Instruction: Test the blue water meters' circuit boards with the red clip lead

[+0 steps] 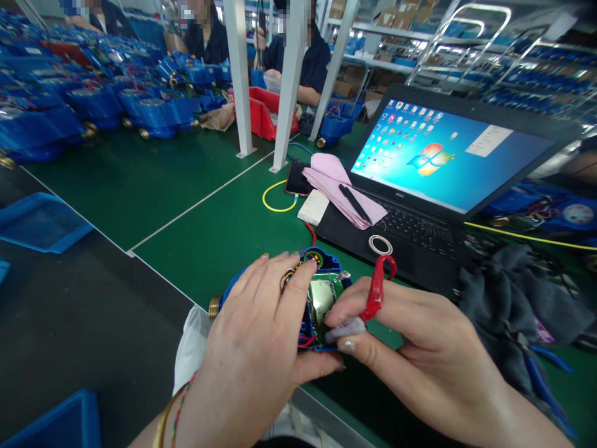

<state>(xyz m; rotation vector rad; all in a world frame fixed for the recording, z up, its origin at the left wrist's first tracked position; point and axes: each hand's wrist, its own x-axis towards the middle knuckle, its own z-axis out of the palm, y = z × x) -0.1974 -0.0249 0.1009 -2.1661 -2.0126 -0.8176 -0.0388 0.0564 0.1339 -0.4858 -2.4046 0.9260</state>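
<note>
A blue meter housing with a brass fitting at its left sits near the table's front edge. Inside it show a green circuit board with a silver module and several thin wires. My left hand lies over the housing's left side, its fingers across the top and thumb along the near edge, gripping it. Between thumb and index finger, my right hand pinches a whitish taped connector with a red taped lead. The connector's tip meets the board's right lower part; the exact contact is hidden.
Behind the hands stands a laptop with a pink cloth, a pen and a white ring on it. Dark cloth and blue-handled pliers lie right. White posts, a red bin and several blue meters are farther back; people sit beyond.
</note>
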